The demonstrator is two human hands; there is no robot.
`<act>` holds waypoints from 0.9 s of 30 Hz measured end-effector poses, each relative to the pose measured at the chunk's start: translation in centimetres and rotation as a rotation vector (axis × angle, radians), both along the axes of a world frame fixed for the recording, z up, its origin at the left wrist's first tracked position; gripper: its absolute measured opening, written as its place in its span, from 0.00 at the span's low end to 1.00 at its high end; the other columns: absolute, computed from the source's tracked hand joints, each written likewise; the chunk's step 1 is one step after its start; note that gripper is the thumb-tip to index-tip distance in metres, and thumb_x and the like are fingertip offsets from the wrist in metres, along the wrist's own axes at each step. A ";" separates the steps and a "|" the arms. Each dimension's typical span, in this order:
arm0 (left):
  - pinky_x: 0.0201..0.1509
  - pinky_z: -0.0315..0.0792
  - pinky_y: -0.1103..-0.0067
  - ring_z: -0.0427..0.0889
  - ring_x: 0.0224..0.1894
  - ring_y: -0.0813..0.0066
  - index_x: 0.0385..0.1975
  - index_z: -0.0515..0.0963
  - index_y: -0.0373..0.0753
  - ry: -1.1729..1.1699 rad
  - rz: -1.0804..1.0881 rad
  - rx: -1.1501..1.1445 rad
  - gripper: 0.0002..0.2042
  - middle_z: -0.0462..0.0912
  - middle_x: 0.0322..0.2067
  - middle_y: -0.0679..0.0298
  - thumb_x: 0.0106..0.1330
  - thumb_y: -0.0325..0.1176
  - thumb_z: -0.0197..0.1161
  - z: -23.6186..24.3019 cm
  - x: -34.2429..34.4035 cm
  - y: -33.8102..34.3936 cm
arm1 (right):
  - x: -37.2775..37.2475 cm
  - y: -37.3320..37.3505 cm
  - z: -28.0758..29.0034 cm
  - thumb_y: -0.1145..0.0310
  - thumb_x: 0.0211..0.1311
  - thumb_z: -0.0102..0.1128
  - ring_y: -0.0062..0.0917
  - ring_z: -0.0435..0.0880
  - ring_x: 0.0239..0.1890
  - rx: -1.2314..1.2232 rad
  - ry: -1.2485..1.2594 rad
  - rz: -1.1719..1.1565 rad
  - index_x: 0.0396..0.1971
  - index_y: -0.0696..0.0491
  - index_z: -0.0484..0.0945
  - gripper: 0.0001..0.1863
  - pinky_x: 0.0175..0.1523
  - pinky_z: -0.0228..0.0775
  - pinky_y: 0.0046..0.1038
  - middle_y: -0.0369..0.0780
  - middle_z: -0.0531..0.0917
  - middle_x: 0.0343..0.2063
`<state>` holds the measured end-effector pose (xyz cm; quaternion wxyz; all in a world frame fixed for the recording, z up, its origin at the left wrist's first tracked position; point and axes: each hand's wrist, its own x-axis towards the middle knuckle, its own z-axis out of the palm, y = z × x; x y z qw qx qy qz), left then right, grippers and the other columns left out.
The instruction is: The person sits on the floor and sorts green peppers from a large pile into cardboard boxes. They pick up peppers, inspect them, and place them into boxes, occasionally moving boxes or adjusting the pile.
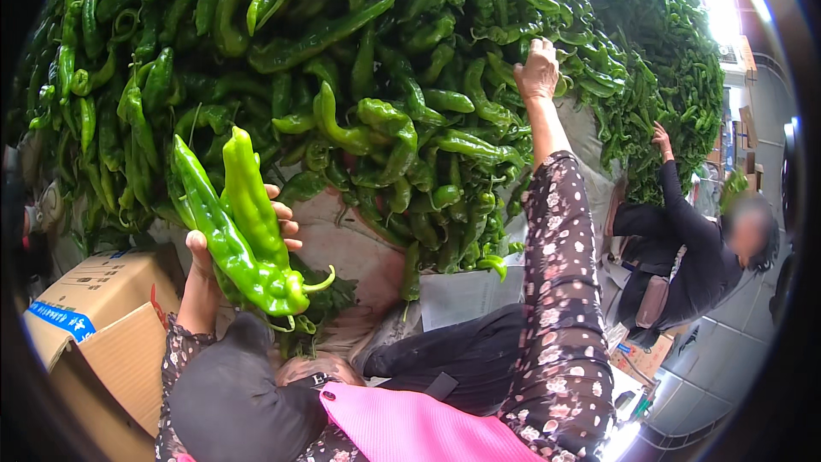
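A high heap of long green peppers (pixel 376 128) rises in front of me. In my left hand (pixel 202 261), held upright in front of the heap, is a bunch of several green peppers (pixel 256 222). My thumb is on one side of the bunch and my fingers wrap round the other, with the stems pointing down toward me. Up at the right part of the heap, my right hand (pixel 537 73) has its fingers bent around a green pepper (pixel 560 84), which the hand partly hides.
An open cardboard box (pixel 107 291) stands at lower left. A pale grey plastic sheet or bin (pixel 470 295) is below the heap. A person in dark clothes (pixel 684 248) sits at right, one hand (pixel 663 141) reaching to the heap. Pink cloth (pixel 410 423) lies across my front.
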<state>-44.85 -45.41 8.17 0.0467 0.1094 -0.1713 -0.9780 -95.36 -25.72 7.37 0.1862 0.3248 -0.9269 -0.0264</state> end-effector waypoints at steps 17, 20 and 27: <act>0.64 0.66 0.53 0.74 0.57 0.47 0.63 0.58 0.30 -0.065 0.002 -0.008 0.49 0.71 0.55 0.41 0.43 0.50 0.72 0.0 0.0 -0.5 | 4.3 5.8 1.4 0.63 0.47 0.69 0.38 0.83 0.33 -0.232 -0.305 0.056 0.37 0.57 0.72 0.21 0.42 0.74 0.36 0.46 0.81 0.31; 0.65 0.65 0.53 0.74 0.57 0.47 0.63 0.58 0.31 -0.054 0.059 0.119 0.48 0.71 0.56 0.41 0.42 0.47 0.72 -0.4 0.9 -0.2 | 3.5 1.2 4.6 0.58 0.46 0.70 0.37 0.83 0.35 -0.684 -0.276 0.024 0.34 0.58 0.75 0.22 0.45 0.73 0.35 0.47 0.83 0.32; 0.66 0.62 0.52 0.71 0.59 0.45 0.64 0.58 0.30 -0.040 -0.032 0.021 0.49 0.69 0.58 0.40 0.41 0.49 0.70 0.2 0.6 -0.9 | -7.0 -5.6 -1.5 0.35 0.30 0.75 0.38 0.80 0.53 -0.254 -0.452 -0.742 0.50 0.65 0.76 0.53 0.59 0.71 0.34 0.52 0.79 0.51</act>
